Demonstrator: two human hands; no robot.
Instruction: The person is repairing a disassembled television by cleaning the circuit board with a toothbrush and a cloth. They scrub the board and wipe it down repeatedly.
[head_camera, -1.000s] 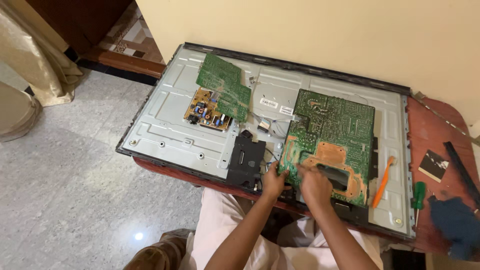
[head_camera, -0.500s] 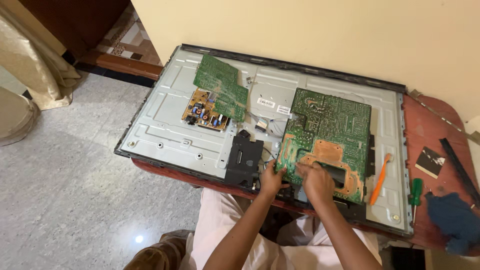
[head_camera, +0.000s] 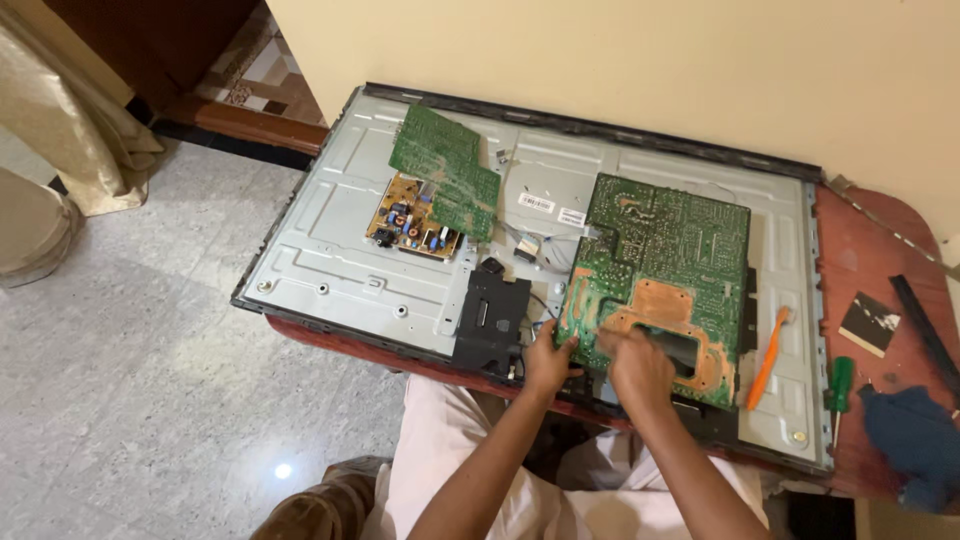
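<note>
At the near edge of the opened television chassis (head_camera: 330, 250), both hands (head_camera: 548, 362) (head_camera: 640, 368) grip the large green circuit board (head_camera: 665, 270), apparently lifting it free, which calls for an even, careful pull.

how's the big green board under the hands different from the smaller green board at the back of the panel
The big green board covers far more of the metal back panel than the smaller green board. The big green board has broad copper-coloured patches near its front edge; the smaller green board looks green all over. Both hands, left hand and right hand, are on the big green board, while the smaller green board lies untouched, partly over a yellow board. Both show their solder side.
</note>
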